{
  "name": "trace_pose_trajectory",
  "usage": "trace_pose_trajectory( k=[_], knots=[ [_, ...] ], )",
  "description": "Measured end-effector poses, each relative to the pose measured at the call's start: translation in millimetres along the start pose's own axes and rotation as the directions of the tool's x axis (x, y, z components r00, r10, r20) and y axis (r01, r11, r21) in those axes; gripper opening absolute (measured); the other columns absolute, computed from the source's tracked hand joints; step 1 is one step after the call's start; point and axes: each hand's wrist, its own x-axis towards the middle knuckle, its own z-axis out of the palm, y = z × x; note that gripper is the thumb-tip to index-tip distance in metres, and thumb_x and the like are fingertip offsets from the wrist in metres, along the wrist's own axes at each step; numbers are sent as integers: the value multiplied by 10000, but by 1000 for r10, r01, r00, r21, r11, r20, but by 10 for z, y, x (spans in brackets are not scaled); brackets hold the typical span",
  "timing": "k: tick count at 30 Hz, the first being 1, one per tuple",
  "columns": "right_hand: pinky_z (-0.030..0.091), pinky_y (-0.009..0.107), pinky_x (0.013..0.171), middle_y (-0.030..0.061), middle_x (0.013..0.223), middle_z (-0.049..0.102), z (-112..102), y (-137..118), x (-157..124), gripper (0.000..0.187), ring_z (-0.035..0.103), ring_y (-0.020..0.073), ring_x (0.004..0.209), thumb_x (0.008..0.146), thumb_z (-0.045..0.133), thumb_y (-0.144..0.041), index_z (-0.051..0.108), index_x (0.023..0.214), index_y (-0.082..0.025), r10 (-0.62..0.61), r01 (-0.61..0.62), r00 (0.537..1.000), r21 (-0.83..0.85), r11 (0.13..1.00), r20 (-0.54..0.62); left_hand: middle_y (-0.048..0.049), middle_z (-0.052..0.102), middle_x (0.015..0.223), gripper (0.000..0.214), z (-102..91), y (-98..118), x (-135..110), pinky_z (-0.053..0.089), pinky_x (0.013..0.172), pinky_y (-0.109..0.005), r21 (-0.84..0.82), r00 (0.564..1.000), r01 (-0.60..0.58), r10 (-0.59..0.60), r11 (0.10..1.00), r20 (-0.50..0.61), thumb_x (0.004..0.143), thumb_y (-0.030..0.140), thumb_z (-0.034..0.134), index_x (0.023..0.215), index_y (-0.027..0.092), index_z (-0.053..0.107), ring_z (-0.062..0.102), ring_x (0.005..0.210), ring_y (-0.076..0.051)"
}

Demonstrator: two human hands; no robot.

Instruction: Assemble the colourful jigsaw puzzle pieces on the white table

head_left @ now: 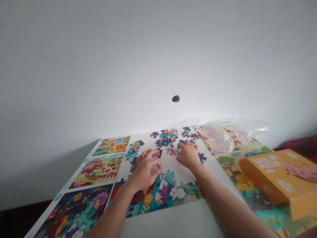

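Observation:
My left hand (148,168) hovers over the left part of a partly joined jigsaw puzzle (162,195), its fingers bent and the thumb apart. A purple puzzle piece (158,153) lies just beyond its fingertips; I cannot tell whether they touch it. My right hand (188,155) reaches down among loose dark blue pieces (202,157), fingers bent and thumb apart from them. Close to its left is a pink-purple piece (171,150). White rabbits and plants show on the joined bottom rows of the puzzle. Part of the left side is hidden under my left hand.
More loose pieces (163,142) lie toward the wall (148,66). Along the left runs a sheet of printed pictures (101,170). To the right, a crumpled clear plastic bag (219,135) and an orange puzzle box (279,175) rest on a printed animal picture (229,165).

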Motion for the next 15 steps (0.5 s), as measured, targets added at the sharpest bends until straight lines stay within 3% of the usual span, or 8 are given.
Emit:
trace_pose_trajectory(
  k=[6, 10, 15],
  knots=[
    [324, 438, 898, 110, 1041, 585, 40, 1, 1, 265, 531, 287, 1033, 797, 546, -240, 683, 1024, -245, -8, 8, 1000, 6, 1000, -7, -55, 505, 1342, 232, 88, -35, 14, 339, 1065, -536, 64, 998, 23, -19, 998, -65, 838, 320, 574, 1049, 286, 664, 359, 1307, -313],
    [328, 439, 897, 109, 1039, 596, 45, -14, 0, 235, 535, 284, 1030, 815, 540, -230, 691, 995, -242, -32, 33, 999, 15, 999, -8, -92, 503, 1329, 366, 197, -108, 16, 354, 1046, -557, 124, 982, 129, -110, 984, -154, 832, 388, 594, 1178, 270, 623, 363, 1295, -340],
    [338, 428, 905, 102, 1069, 600, 30, -49, -21, 223, 524, 279, 1053, 860, 564, -337, 690, 1023, -251, -111, 114, 993, 82, 990, -38, -97, 525, 1319, 386, 249, -143, 12, 373, 1041, -519, 124, 982, 152, -136, 981, -129, 851, 397, 578, 1213, 264, 601, 425, 1266, -311]
  ],
)
